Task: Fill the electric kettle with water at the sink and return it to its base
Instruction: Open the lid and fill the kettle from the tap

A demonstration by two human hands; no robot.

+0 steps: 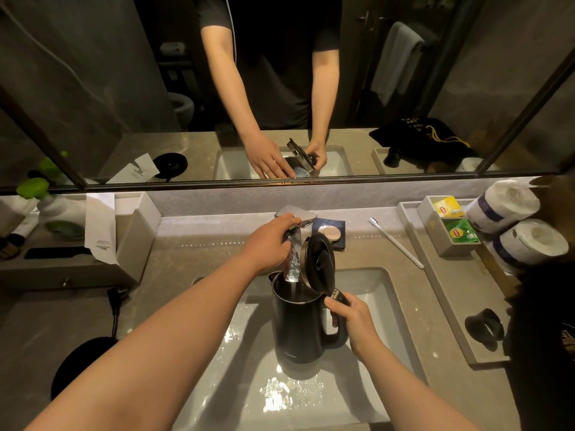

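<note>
A black electric kettle (297, 331) stands upright in the grey sink (382, 293) with its lid (319, 259) flipped open. My right hand (353, 321) grips the kettle's handle on its right side. My left hand (269, 241) is closed on the chrome faucet (303, 214) above the kettle. A stream of water (292, 269) runs from the spout into the open kettle. The kettle's round black base (79, 360) lies on the counter at the lower left, its cord leading up to a plug.
A soap dish (333, 233) and a toothbrush (396, 244) lie behind the sink. A tray at the right holds tea bags (457, 231), two paper rolls (513, 225) and a black object (485, 328). Bottles and a folded card stand at the left. A mirror spans the wall.
</note>
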